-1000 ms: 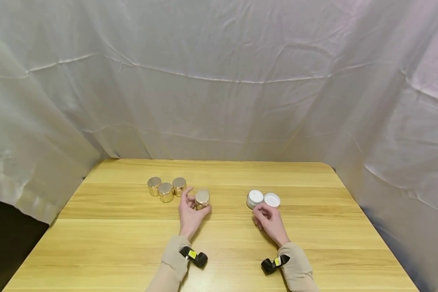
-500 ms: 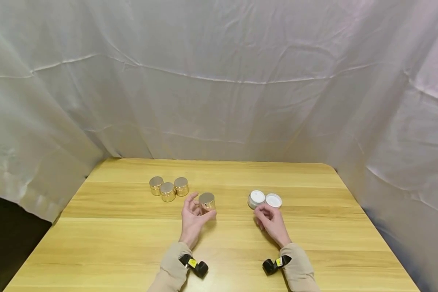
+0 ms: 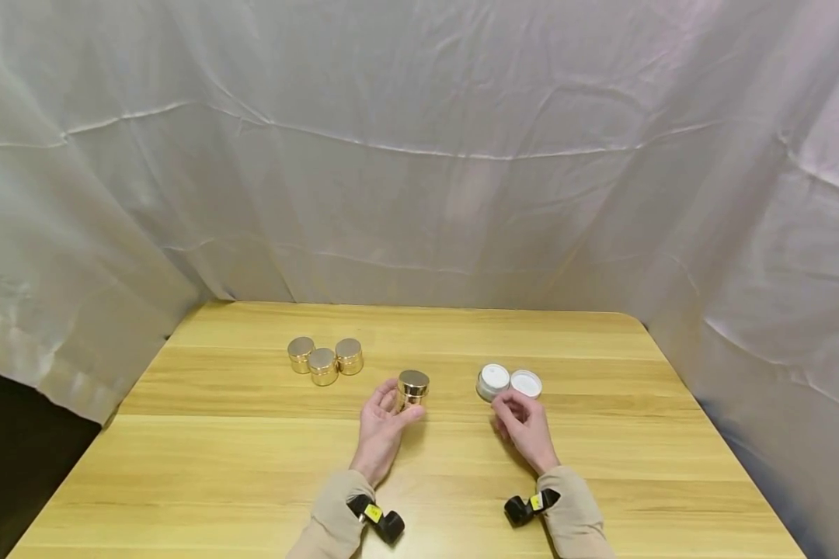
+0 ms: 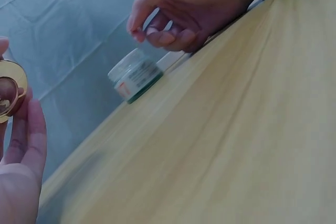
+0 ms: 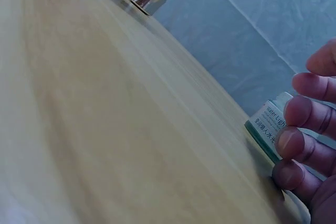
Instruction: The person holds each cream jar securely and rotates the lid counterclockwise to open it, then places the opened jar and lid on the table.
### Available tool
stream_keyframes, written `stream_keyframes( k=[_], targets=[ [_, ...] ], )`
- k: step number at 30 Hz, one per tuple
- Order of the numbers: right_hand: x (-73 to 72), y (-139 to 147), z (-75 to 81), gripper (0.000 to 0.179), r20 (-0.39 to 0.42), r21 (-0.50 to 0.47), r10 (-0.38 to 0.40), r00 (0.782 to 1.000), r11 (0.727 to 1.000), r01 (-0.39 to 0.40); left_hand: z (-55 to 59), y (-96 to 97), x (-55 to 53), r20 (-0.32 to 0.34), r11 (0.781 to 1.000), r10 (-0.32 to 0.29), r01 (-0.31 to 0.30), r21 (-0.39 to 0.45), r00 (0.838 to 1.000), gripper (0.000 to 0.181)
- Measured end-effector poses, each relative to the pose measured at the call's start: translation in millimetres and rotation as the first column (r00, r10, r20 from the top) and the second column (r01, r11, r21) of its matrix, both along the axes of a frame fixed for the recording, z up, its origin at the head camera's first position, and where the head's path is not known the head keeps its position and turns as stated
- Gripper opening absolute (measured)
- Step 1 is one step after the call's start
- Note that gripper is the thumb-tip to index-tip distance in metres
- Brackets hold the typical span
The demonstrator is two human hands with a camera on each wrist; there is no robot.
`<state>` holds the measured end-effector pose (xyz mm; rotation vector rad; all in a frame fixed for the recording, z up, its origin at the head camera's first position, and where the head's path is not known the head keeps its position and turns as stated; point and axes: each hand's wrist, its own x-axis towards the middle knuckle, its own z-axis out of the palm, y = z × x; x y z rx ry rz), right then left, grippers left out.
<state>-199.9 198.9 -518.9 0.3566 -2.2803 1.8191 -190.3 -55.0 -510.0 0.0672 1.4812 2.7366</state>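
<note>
My left hand (image 3: 381, 435) grips a shiny gold jar (image 3: 413, 388) around its side, upright and lifted off the table. In the left wrist view, that jar (image 4: 10, 90) shows its round underside at the left edge. My right hand (image 3: 526, 428) hovers with loosely curled fingers and nothing visible in them, just in front of a small labelled glass jar (image 3: 493, 380) with a white top. Its green base and printed label (image 5: 269, 124) show in the right wrist view, partly behind my fingers. Beside that jar lies a white disc, like an upturned lid (image 3: 527, 383).
Three closed gold jars (image 3: 323, 367) stand in a cluster at the back left of the wooden table (image 3: 461, 481). Grey cloth (image 3: 419, 194) hangs behind the table and along its sides. A small black camera is strapped to each wrist.
My left hand has carried the gold jar rightward and slightly toward me, away from the cluster. The right hand stays nearly in place beside the white-topped jar.
</note>
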Motion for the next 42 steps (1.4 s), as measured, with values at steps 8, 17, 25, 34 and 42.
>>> stream_keyframes(
  k=[8,17,25,34,42],
  targets=[
    [10.3,-17,14.0,0.008,-0.216,-0.039,-0.13,0.968,0.991,0.124,-1.9,3.5,6.5,-0.037,0.983,-0.131,0.135,0.127,0.991,0.052],
    [12.9,-45,3.0,0.016,-0.473,-0.114,-0.183,0.862,0.983,0.145,-2.5,2.7,7.0,-0.062,0.931,-0.264,0.271,0.244,0.963,0.054],
    [9.2,-64,-6.0,0.026,-0.58,-0.146,-0.085,0.81,0.989,0.0,-2.9,5.1,6.1,0.001,0.938,-0.295,0.289,0.193,0.956,0.054],
    [11.7,-79,-4.9,0.048,-0.645,0.014,-0.033,0.763,0.998,0.055,-5.6,3.9,6.8,0.023,0.919,-0.38,0.375,0.119,0.925,0.049],
    [12.1,-80,-5.3,0.047,-0.65,0.078,-0.028,0.76,0.992,0.103,-4.5,5.3,5.8,0.036,0.906,-0.422,0.421,0.032,0.906,0.053]
  ],
)
